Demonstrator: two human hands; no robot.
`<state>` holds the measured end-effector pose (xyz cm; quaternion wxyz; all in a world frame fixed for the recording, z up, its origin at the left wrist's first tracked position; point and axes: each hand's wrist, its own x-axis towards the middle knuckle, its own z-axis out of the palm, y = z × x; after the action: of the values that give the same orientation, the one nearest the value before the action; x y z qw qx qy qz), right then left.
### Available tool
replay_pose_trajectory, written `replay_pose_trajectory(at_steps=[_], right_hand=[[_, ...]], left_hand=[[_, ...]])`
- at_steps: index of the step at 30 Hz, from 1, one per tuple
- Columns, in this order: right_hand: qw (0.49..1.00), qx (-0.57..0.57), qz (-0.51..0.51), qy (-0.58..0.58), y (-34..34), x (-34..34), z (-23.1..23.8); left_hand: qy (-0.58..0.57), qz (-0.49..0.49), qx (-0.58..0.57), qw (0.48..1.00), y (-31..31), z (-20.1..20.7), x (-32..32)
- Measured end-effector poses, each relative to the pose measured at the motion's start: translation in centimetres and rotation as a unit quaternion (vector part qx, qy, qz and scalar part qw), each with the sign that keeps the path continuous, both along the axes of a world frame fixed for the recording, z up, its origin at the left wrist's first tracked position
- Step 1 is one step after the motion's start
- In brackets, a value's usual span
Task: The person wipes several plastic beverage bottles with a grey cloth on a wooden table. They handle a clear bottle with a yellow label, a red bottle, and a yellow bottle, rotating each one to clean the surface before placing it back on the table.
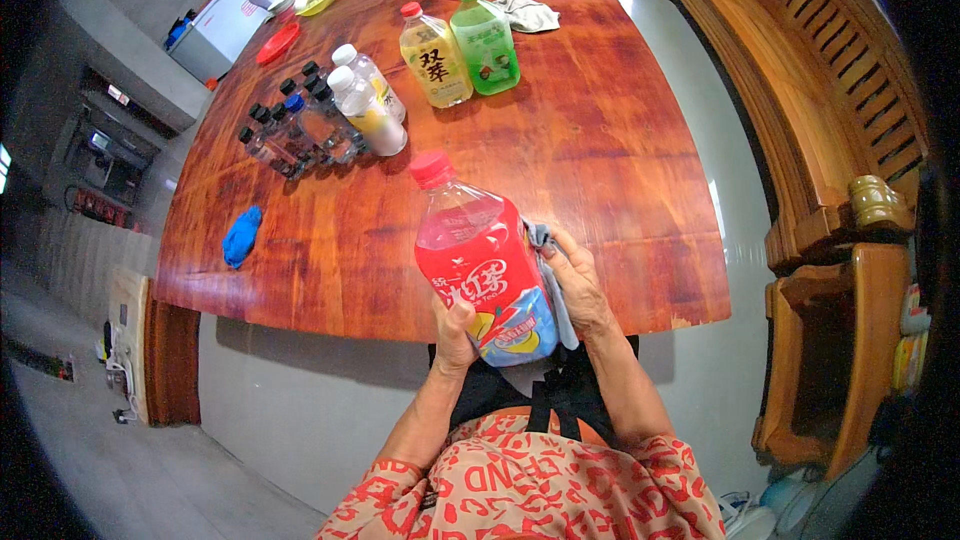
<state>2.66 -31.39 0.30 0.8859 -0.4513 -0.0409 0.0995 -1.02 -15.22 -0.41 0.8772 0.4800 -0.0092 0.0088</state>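
A large clear plastic bottle (468,230) with a red cap and a red and blue label is held up, slightly tilted, at the near edge of the wooden table. My left hand (455,335) grips it low on its left side, the thumb lying over the label. On the bottle's right side, my right hand (575,285) presses a grey-blue cloth (560,305) against it, fingers closed on the cloth. Part of each hand's fingers is hidden behind the bottle.
On the table (600,170) stand a yellow bottle (436,60), a green bottle (486,45), two white-capped bottles (370,110) and several small dark-capped bottles (300,130). A blue crumpled cloth (241,237) lies left. A wooden bench (800,120) stands right.
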Motion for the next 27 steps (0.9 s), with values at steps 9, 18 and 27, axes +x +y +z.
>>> replay_pose_trajectory(at_steps=[9, 18, 27], right_hand=[[0.943, -0.224, -0.177, -0.17, 0.0, -1.4, 1.4], [0.731, -0.384, -0.323, -0.461, 2.1, -3.5, 3.1], [0.81, -0.314, -0.237, -0.434, 0.9, -1.4, 6.4]], left_hand=[[-0.11, 0.183, 0.201, 0.956, -1.6, 0.0, 1.4], [-0.016, 0.072, 0.176, 0.982, -1.0, 1.0, -0.2], [-0.036, -0.011, 0.051, 0.998, -0.1, -1.1, -1.0]])
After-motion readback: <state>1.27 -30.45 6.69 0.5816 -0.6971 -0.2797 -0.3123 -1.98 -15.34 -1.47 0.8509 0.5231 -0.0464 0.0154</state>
